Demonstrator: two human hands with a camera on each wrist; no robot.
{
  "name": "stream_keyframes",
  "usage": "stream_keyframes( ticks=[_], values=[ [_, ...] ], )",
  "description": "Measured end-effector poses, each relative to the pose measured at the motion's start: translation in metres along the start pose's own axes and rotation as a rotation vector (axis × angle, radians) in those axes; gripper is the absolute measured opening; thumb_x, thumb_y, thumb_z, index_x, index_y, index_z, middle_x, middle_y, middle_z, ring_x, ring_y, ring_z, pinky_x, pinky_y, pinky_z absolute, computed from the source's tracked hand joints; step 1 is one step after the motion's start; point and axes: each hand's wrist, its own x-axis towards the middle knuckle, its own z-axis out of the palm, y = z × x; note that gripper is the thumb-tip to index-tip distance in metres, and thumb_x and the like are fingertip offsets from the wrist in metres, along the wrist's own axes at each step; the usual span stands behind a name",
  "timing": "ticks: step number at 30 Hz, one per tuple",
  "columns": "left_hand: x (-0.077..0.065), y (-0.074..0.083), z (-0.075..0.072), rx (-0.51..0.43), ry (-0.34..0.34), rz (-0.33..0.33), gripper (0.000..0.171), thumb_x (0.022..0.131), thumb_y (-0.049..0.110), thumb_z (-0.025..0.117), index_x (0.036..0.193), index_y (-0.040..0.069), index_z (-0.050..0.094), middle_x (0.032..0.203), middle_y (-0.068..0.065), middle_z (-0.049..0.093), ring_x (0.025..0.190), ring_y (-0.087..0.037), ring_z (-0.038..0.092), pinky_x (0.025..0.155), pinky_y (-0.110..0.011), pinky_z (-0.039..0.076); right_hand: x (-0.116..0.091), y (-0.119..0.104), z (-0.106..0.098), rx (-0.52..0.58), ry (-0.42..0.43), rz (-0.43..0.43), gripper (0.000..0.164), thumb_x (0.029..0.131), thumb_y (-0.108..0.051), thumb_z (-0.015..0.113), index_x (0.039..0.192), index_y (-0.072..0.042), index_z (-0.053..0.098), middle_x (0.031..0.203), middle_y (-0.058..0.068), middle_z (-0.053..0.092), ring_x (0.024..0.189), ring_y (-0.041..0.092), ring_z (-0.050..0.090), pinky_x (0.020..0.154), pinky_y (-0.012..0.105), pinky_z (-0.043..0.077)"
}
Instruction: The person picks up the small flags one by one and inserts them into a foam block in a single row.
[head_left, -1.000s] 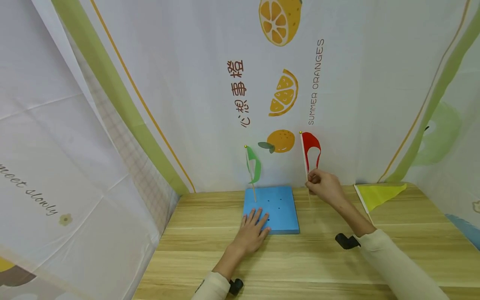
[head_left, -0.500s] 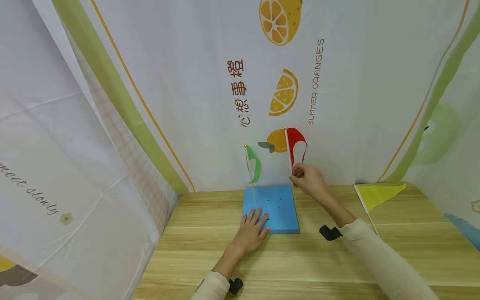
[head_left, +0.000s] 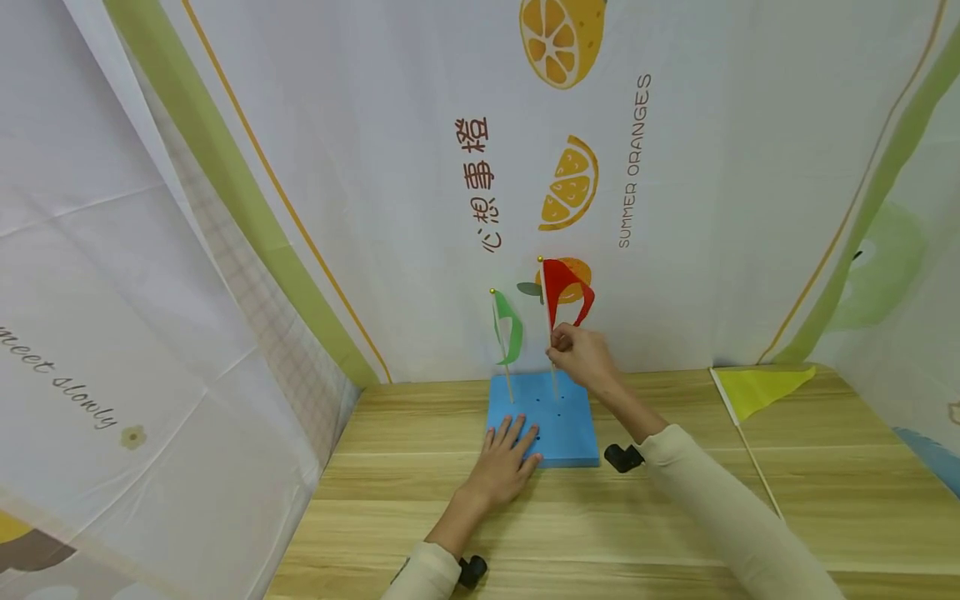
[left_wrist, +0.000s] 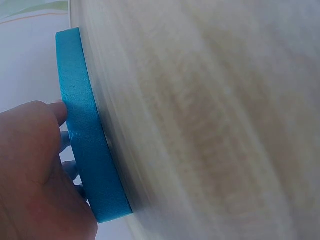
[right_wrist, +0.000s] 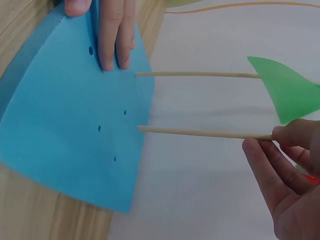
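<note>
My right hand (head_left: 581,357) pinches the thin wooden stick of a red flag (head_left: 553,283), held nearly upright over a blue foam board (head_left: 573,437) with several small holes. In the right wrist view, the lower end of the stick (right_wrist: 200,133) hangs over the board; whether it touches is hard to tell. A green flag (head_left: 513,337) stands in the board's back left part, its stick leaning slightly. With fingers spread, my left hand (head_left: 501,467) rests on the board's front left corner. The left wrist view shows the board's thick side (left_wrist: 90,125) beside that hand.
To the right, a yellow flag (head_left: 757,392) lies on the wooden table (head_left: 675,533), its stick running toward the right sleeve (head_left: 720,500). Behind the table hangs a white printed curtain (head_left: 405,208), with more cloth on both sides.
My right hand has carried the red flag leftward, from beside the board to above it. The left hand, the board and the green flag have stayed put.
</note>
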Motion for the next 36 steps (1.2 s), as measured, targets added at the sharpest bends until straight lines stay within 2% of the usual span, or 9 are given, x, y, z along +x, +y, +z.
stream_keyframes(
  ticks=[7, 18, 22, 29, 36],
  values=[
    [0.001, -0.001, 0.000, 0.002, -0.007, -0.001, 0.059, 0.116, 0.044, 0.040, 0.169, 0.018, 0.035, 0.178, -0.012, 0.023, 0.166, -0.037, 0.017, 0.134, -0.061, 0.020, 0.007, -0.001, 0.021, -0.005, -0.003, -0.031, 0.007, 0.098, -0.009, 0.076, 0.098, -0.004, 0.071, 0.094, 0.016, 0.080, 0.086, 0.030, 0.077, 0.073, 0.040, 0.066],
    [0.001, 0.000, -0.001, 0.007, -0.012, -0.002, 0.059, 0.117, 0.045, 0.038, 0.169, 0.017, 0.035, 0.178, -0.012, 0.024, 0.166, -0.037, 0.018, 0.133, -0.061, 0.021, 0.009, 0.002, 0.040, -0.001, -0.011, -0.015, 0.007, 0.099, -0.009, 0.076, 0.098, -0.004, 0.071, 0.096, 0.017, 0.080, 0.084, 0.030, 0.077, 0.074, 0.041, 0.066],
    [0.000, 0.000, -0.002, 0.008, -0.007, 0.002, 0.059, 0.117, 0.045, 0.038, 0.169, 0.017, 0.036, 0.178, -0.013, 0.025, 0.166, -0.038, 0.019, 0.133, -0.062, 0.021, 0.009, 0.004, 0.044, 0.005, -0.005, 0.010, 0.006, 0.099, -0.009, 0.076, 0.097, -0.005, 0.071, 0.096, 0.016, 0.080, 0.084, 0.030, 0.077, 0.076, 0.042, 0.066],
    [-0.001, 0.000, -0.002, 0.002, 0.004, 0.017, 0.060, 0.117, 0.046, 0.035, 0.168, 0.015, 0.036, 0.177, -0.016, 0.025, 0.165, -0.041, 0.019, 0.132, -0.065, 0.021, 0.006, 0.004, 0.045, 0.007, -0.006, 0.001, 0.007, 0.098, -0.009, 0.076, 0.097, -0.006, 0.071, 0.096, 0.016, 0.080, 0.087, 0.031, 0.077, 0.079, 0.045, 0.066],
    [-0.001, 0.001, -0.002, -0.008, -0.011, -0.002, 0.059, 0.117, 0.045, 0.038, 0.168, 0.017, 0.036, 0.178, -0.014, 0.025, 0.166, -0.039, 0.018, 0.133, -0.063, 0.020, 0.003, 0.012, 0.050, -0.032, -0.007, 0.017, 0.008, 0.097, -0.009, 0.077, 0.095, -0.006, 0.071, 0.094, 0.015, 0.080, 0.086, 0.030, 0.076, 0.079, 0.044, 0.065]
  ],
)
